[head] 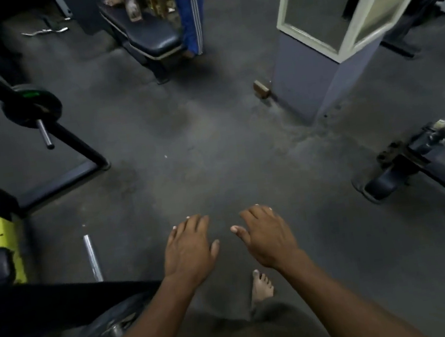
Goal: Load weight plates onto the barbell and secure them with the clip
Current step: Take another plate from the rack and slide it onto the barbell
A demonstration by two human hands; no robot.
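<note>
Two empty hands, left hand [189, 246] and right hand [267, 236], hang with loose fingers. Bare foot [261, 287] could get hurt if a weight plate [32, 105] drops.

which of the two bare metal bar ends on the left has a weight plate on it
The upper bar end, sticking out of the black plate with green markings. The lower bar end, nearer the left hand, shows no plate.

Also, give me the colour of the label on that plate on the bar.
Green, on a black plate; the head view shows it, upper left.
</note>
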